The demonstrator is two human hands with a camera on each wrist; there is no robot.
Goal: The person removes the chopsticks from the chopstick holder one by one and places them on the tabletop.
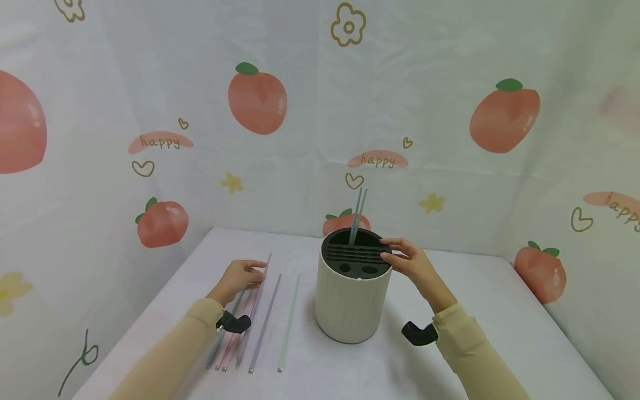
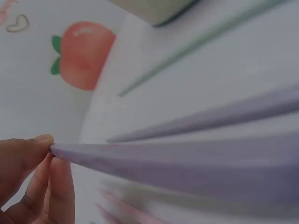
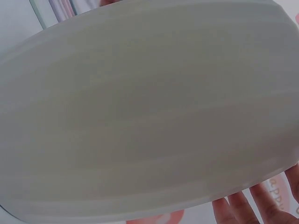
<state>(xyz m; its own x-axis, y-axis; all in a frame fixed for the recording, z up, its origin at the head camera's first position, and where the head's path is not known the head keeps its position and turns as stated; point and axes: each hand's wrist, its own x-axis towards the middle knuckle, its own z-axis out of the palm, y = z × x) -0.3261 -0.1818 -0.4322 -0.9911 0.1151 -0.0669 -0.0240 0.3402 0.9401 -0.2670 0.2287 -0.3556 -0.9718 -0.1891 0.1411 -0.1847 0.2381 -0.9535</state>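
Left hand pinching far tip of long lilac plastic straw, lying lengthwise toward table's near edge. Right hand curled over rim of cream ribbed cylindrical holder, just rightward.

White table; peach-print backdrop w/ "happy" text behind.
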